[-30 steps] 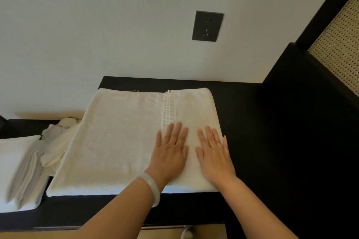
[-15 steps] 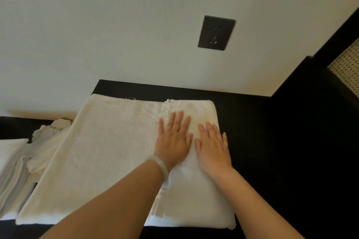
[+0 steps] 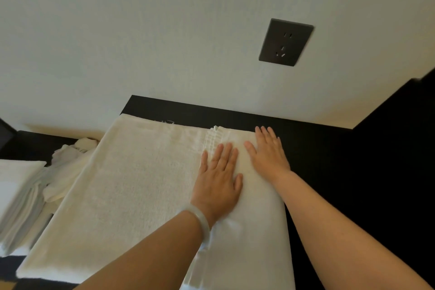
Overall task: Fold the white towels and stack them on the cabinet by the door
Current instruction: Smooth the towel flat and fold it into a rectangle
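Pressing: left hand (image 3: 219, 181) and right hand (image 3: 268, 150) lie flat side by side, fingers straight and gripping nothing, likely to smooth the fold.
Towel: the white towel (image 3: 131, 195) lies folded on the dark cabinet top (image 3: 317, 160). Both palms are on its right part, the right hand near the far corner.
Beside it: a crumpled cloth (image 3: 68, 165), then a folded stack (image 3: 16, 186), probably finished towels.

A dark socket (image 3: 285, 42) is set in a pale wall (image 3: 141, 30). Below the socket a black tabletop (image 3: 317, 148) is butted against the wall; lower right of the socket a black panel (image 3: 419, 106) is seen.
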Action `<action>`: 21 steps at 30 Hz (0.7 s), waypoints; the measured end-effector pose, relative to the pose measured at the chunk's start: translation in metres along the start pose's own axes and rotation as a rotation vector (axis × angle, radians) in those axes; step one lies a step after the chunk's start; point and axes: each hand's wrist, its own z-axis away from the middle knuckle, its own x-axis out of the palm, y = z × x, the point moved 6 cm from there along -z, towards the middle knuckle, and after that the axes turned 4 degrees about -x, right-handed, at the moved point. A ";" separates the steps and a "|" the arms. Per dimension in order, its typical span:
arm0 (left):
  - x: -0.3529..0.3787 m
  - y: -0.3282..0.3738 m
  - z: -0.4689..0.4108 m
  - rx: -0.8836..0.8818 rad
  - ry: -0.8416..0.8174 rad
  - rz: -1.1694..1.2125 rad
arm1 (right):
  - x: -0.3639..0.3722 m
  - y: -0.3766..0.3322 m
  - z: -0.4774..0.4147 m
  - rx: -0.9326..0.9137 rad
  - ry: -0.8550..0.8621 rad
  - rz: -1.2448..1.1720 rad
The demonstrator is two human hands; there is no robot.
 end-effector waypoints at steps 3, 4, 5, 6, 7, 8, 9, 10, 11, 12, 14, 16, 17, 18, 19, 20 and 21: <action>0.001 0.001 0.000 -0.001 -0.014 -0.019 | 0.000 0.003 -0.011 0.048 0.001 -0.017; 0.000 0.002 0.001 0.000 -0.018 -0.025 | -0.003 0.003 -0.015 0.075 -0.021 -0.028; 0.000 0.002 0.001 0.000 -0.020 -0.022 | -0.007 0.002 -0.016 0.101 -0.035 -0.043; -0.001 0.002 0.001 0.000 -0.023 -0.013 | -0.010 0.001 -0.015 0.122 -0.028 -0.052; -0.001 0.002 0.001 -0.002 -0.026 -0.007 | -0.013 0.000 -0.008 0.134 0.009 -0.048; -0.001 0.002 0.001 -0.003 -0.027 -0.008 | -0.016 -0.001 0.002 0.132 0.062 -0.038; 0.000 0.002 0.000 -0.002 -0.028 -0.015 | -0.015 -0.003 0.015 0.120 0.106 -0.034; 0.000 0.002 0.000 -0.001 -0.033 -0.020 | -0.011 -0.005 0.028 0.102 0.124 -0.037; 0.001 0.002 0.000 0.000 -0.038 -0.024 | -0.003 -0.007 0.041 0.083 0.121 -0.041; 0.001 0.002 -0.001 0.001 -0.043 -0.028 | 0.006 -0.007 0.049 0.075 0.109 -0.043; 0.002 0.002 -0.001 0.003 -0.052 -0.034 | 0.014 -0.004 0.047 0.098 0.091 -0.057; 0.002 0.002 -0.001 0.005 -0.050 -0.031 | 0.010 0.000 0.032 0.163 0.070 -0.071; 0.002 0.002 0.000 0.006 -0.047 -0.026 | 0.005 0.000 0.024 0.191 0.058 -0.068; 0.002 0.002 0.001 0.006 -0.046 -0.016 | 0.001 -0.001 0.019 0.208 0.048 -0.058; 0.001 0.001 0.001 0.007 -0.044 -0.009 | -0.004 -0.003 0.018 0.211 0.054 -0.049; 0.001 0.001 0.001 0.009 -0.043 -0.007 | -0.007 -0.007 0.021 0.200 0.072 -0.041; 0.001 0.001 0.001 0.010 -0.040 -0.007 | -0.006 -0.011 0.028 0.173 0.090 -0.035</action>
